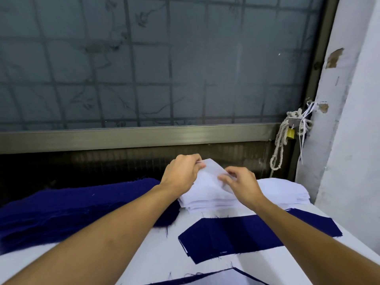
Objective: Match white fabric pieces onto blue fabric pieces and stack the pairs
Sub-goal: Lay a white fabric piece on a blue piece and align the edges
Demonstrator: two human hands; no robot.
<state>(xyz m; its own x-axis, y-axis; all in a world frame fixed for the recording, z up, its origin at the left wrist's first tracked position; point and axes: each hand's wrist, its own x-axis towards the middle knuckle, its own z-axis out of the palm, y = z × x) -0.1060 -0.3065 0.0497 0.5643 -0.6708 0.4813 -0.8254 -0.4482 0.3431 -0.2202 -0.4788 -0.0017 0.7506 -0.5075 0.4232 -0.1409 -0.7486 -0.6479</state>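
A stack of white fabric pieces [273, 192] sits at the far middle of the table. My left hand [181, 171] pinches the raised far edge of the top white piece [209, 173]. My right hand [240, 184] pinches the same piece at its right side, and the piece is lifted off the stack between them. A thick pile of blue fabric pieces [61, 210] lies to the left. One blue piece [236, 235] lies flat in front of the white stack, partly under my right forearm. Another blue edge [236, 273] shows at the bottom.
The table top is covered in white cloth [156, 256]. A frosted window with a metal frame [144, 134] runs along the far side. A white wall [349, 140] stands close on the right, with a knotted rope and a padlock [291, 132] at the corner.
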